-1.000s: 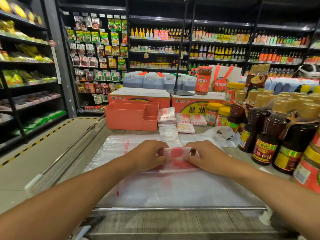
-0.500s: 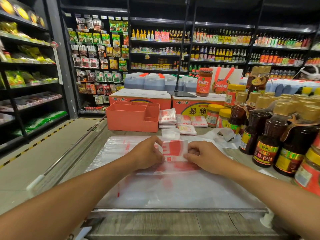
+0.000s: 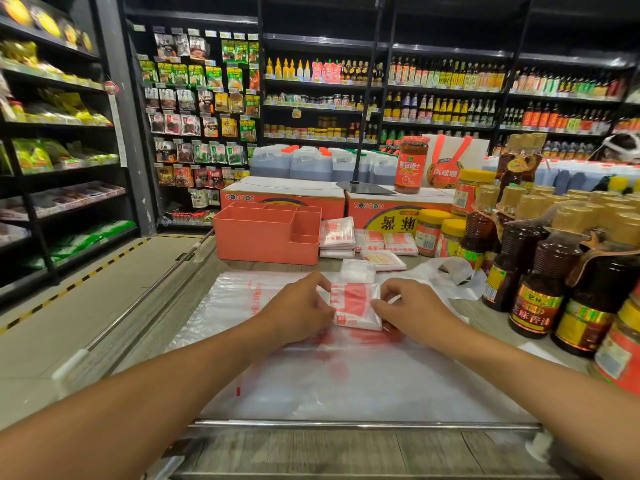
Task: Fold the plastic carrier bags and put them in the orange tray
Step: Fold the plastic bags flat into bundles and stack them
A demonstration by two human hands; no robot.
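Plastic bag (image 3: 355, 306) is folded small. Left hand (image 3: 301, 306) and right hand (image 3: 412, 310) pinch its sides with curled fingers. Next, probably: lift it into the orange tray (image 3: 256, 237).

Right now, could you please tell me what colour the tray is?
The tray is plain orange, shown in the head view.

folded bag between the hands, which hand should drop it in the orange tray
Left, probably. The left hand and right hand both pinch the folded bag, but the orange tray stands ahead and to the left, nearer the left hand; the right would have to cross over.
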